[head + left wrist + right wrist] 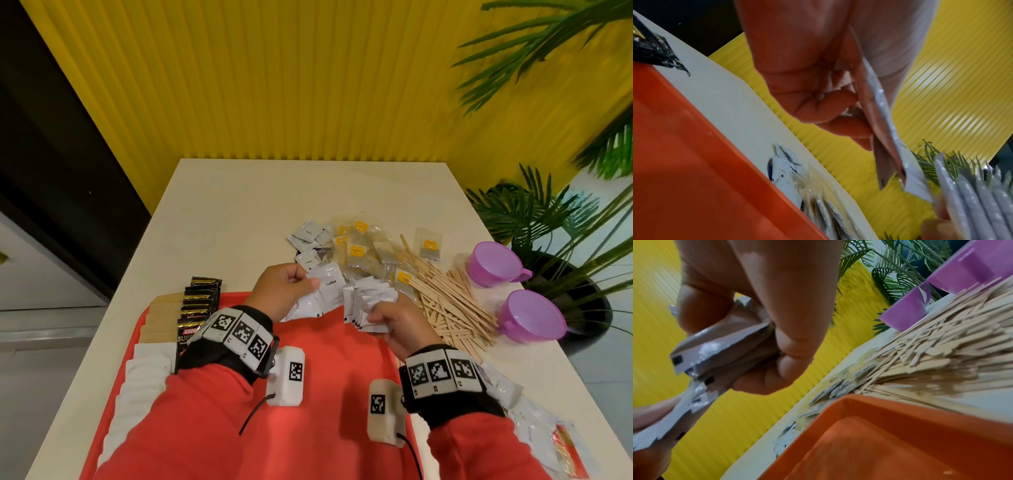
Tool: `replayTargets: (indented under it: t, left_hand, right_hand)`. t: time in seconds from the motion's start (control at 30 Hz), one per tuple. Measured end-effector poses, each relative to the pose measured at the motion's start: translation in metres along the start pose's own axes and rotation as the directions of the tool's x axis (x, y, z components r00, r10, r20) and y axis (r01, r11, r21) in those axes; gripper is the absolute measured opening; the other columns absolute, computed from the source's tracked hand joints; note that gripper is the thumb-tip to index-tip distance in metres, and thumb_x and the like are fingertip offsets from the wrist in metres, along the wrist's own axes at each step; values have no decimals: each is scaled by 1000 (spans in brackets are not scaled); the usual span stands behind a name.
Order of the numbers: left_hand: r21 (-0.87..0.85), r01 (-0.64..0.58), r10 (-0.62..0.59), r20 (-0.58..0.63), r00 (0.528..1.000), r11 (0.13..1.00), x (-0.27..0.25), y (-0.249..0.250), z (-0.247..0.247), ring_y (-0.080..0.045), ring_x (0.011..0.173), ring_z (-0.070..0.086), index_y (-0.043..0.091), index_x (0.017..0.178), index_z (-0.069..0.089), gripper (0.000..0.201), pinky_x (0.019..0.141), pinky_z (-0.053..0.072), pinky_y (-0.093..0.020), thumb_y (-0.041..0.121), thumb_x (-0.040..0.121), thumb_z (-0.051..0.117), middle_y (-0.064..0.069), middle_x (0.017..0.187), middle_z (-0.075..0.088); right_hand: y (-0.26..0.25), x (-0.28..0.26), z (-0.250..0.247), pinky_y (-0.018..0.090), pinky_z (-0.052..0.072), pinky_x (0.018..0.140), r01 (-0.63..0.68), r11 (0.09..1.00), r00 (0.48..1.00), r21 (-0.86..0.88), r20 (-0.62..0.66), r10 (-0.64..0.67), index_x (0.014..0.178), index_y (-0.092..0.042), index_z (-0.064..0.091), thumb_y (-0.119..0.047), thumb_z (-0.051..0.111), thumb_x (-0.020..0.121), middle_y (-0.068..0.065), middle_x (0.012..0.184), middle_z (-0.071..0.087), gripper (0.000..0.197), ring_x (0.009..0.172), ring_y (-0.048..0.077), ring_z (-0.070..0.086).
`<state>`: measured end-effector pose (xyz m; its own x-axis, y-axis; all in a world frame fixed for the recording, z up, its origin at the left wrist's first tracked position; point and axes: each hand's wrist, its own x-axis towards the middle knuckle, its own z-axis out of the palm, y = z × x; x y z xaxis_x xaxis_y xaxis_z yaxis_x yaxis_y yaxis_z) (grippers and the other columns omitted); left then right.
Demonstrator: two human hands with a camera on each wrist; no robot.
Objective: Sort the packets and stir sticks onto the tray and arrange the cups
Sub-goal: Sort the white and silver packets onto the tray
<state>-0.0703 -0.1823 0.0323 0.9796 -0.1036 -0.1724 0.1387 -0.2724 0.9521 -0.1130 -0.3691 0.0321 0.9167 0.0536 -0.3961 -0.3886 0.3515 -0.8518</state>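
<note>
Item: white coffee sachets (327,289), light, thin, glossy foil, likely to be slipping against one another when stacked. Your left hand (284,291) is pinching a couple of them between thumb and curled fingers above the far edge of the red tray (329,363); your right hand (394,317) is gripping a fanned bundle of the same sachets (368,301), fingers curled round the lower ends. Judged handling: you are best taking them by the flat faces near one sealed end, squaring the stack before setting it down. Already lying on the tray's left side: black coffee packets (200,308). Waiting on the tabletop (239,212): tea bag packets (363,253), wooden stir sticks (448,301), two purple cups (496,263).
</note>
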Motion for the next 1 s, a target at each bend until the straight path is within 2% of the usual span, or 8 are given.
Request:
replayTargets:
  t: [0.23, 0.33, 0.43, 0.53, 0.63, 0.7, 0.8, 1.0]
  left_hand:
    - [43, -6, 7, -18, 1000, 999, 1, 2, 12, 1, 39, 40, 16, 63, 50, 29, 43, 34, -7, 8, 78, 73, 1, 54, 48]
    - [67, 2, 2, -48, 999, 998, 1, 2, 10, -9, 46, 42, 20, 79, 45, 27, 43, 34, -12, 8, 81, 69, 1, 57, 51]
    - [182, -17, 25, -42, 999, 983, 4, 0, 4, -11, 51, 39, 23, 74, 48, 26, 49, 32, -16, 5, 83, 63, -1, 57, 46]
    - [232, 19, -29, 43, 999, 973, 5, 2, 5, -4, 47, 40, 16, 62, 58, 23, 43, 31, -8, 12, 84, 65, -5, 61, 50]
    - [250, 122, -129, 10, 992, 960, 7, 13, 7, -9, 42, 36, 1, 70, 67, 42, 38, 27, -13, 38, 87, 61, -1, 48, 40]
    - [281, 174, -178, -14, 984, 944, 9, 20, 7, -15, 50, 40, 1, 69, 67, 55, 48, 32, -20, 48, 90, 50, 0, 46, 46]
    - [339, 225, -236, -9, 972, 913, 15, 25, 8, -21, 69, 53, -3, 89, 70, 70, 66, 38, -27, 60, 89, 39, -12, 77, 65]
    - [274, 249, -249, -33, 968, 929, 16, 27, 7, -13, 46, 35, 13, 55, 46, 41, 43, 25, -20, 37, 83, 65, 5, 42, 40]
  right_hand:
    - [3, 1, 9, 22, 42, 55, 67, 973, 998, -221, 27, -62, 58, -15, 70, 3, 47, 42, -2, 57, 63, 34, 57, 14, 57]
    - [3, 5, 4, 21, 46, 55, 81, 966, 992, -246, -75, -102, 72, -14, 67, 1, 48, 43, -5, 57, 65, 37, 61, 16, 59]
    - [2, 10, -5, 33, 52, 68, 120, 915, 965, -386, -172, -199, 85, -21, 64, -8, 51, 48, -4, 72, 68, 41, 74, 20, 62]
    - [-5, 4, 1, 32, 48, 79, 205, 744, 937, -637, -93, -338, 96, -18, 63, -14, 61, 63, 0, 90, 68, 33, 86, 17, 61]
    - [-8, 0, 9, 24, 41, 67, 310, 500, 905, -809, 90, -415, 94, -12, 59, -5, 61, 79, 0, 88, 61, 17, 83, 16, 57]
    - [-7, -2, 13, 28, 35, 62, 357, 333, 885, -872, 202, -420, 88, -16, 53, -7, 60, 80, -1, 86, 54, 14, 81, 20, 53]
    - [-5, -3, 16, 30, 37, 69, 397, 138, 859, -907, 315, -404, 104, -12, 57, -9, 58, 80, 5, 102, 58, 24, 93, 25, 54]
    - [-6, -5, 15, 27, 28, 63, 463, -22, 797, -886, 426, -428, 107, -11, 59, -8, 56, 76, 6, 106, 59, 31, 91, 31, 56]
